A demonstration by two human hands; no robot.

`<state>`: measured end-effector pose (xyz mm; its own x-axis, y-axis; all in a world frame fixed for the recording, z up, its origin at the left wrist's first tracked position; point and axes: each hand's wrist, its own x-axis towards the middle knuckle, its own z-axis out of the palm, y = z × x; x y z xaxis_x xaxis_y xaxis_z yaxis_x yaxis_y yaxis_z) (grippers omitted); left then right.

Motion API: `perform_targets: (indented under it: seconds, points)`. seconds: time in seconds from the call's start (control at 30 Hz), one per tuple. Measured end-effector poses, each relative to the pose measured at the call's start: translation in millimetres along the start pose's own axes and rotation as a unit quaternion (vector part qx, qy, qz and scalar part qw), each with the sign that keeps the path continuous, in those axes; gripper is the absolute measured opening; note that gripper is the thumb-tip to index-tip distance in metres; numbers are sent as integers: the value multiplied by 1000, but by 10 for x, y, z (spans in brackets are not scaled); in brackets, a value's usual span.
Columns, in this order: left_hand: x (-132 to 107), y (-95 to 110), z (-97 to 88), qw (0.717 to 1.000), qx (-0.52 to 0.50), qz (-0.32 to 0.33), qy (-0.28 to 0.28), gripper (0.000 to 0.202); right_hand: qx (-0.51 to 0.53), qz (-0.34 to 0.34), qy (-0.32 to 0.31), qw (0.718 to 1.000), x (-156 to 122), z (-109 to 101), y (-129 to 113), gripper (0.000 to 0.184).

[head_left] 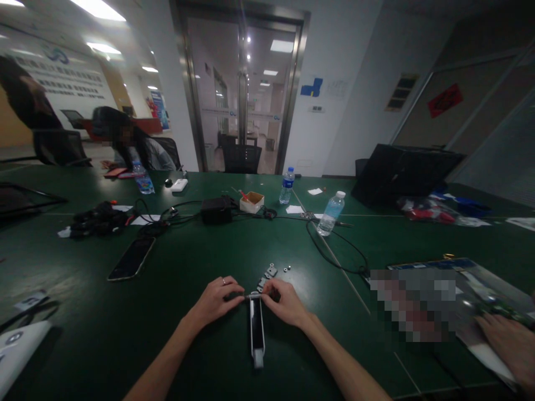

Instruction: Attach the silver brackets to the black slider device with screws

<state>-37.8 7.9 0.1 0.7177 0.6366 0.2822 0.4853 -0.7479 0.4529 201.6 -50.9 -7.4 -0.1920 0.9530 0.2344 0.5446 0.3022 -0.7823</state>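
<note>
A long, narrow device with a white rim and dark face lies on the green table, its pale end towards me. Across its far end runs a small, thin metal piece, too small to make out fully. My left hand, with a ring on one finger, pinches this piece's left end between thumb and fingertips. From the other side my right hand pinches the right end, fingers curled. Just beyond the right hand lie several small grey metal parts, with small nut-like pieces beside them.
A phone lies to the left. Farther back are a black box, a small open box, cables and a water bottle. At right, another person's hand rests by an opened panel. Another person sits across the table.
</note>
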Motion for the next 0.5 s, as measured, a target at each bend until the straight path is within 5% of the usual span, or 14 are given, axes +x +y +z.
perform_targets:
  seconds: [0.2, 0.5]
  points:
    - [11, 5, 0, 999, -7, -20, -43, 20, -84, -61, -6, 995, -4, -58, 56, 6]
    - [27, 21, 3, 997, -4, -33, -69, 17, -101, -58, -31, 993, 12, -73, 50, 11]
